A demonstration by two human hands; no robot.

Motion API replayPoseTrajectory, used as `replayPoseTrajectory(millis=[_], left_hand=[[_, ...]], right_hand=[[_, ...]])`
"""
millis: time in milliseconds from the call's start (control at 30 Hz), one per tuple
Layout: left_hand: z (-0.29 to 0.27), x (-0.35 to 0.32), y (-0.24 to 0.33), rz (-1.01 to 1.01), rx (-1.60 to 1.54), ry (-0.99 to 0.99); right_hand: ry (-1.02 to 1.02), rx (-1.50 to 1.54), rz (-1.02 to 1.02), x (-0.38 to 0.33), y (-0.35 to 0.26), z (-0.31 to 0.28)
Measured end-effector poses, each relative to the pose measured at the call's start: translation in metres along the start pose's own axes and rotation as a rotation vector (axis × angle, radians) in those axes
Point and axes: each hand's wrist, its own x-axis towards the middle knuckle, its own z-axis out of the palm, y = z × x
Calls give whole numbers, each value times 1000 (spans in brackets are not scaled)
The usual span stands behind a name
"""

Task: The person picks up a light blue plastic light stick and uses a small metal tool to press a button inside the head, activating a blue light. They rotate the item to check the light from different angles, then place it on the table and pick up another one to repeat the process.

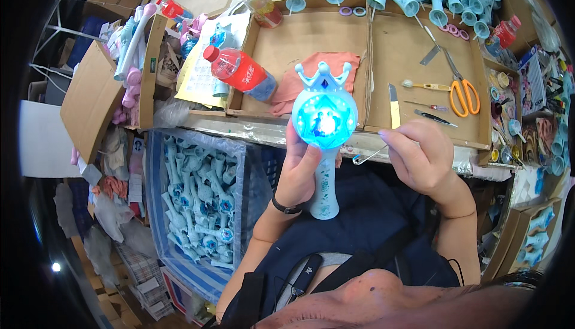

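The person's left hand [297, 170] wraps a pale blue plastic wand [326, 188], thumb on the front just under the globe and the other fingers curled behind. The wand stands upright before the front edge of the table [365, 142], between it and the person's body. Its flared, smooth handle bears a darker pattern; the round globe glows blue-white around a star outline, and a ball-tipped crown with a dark diamond tops it.

The right hand [428, 152], near the globe's right side, pinches a slim metal tool [370, 154] between thumb and forefinger, its bent end toward the wand.

Behind, two shallow cardboard trays sit side by side along the table's front edge. The left tray [311, 29] holds a crumpled salmon cloth [296, 89] of soft fabric, with a clear, red-labelled plastic bottle [242, 72] tilted at its left wall. The right tray [395, 53] carries orange-looped scissors [465, 95] and a yellow-handled brush [428, 87].
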Motion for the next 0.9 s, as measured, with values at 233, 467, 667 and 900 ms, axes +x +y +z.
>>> replayPoseTrajectory(millis=[233,467,667,900], left_hand=[[-1,4,0,-38,-109,-22],[2,2,-3,32,88,-8],[0,-2,-7,189,294,-65],[-4,-7,-11,443,474,-188]], right_hand=[[12,61,117,-4,-11,15],[21,94,215,-4,-19,28],[55,186,277,-8,-25,33],[138,321,388,-15,-33,42]])
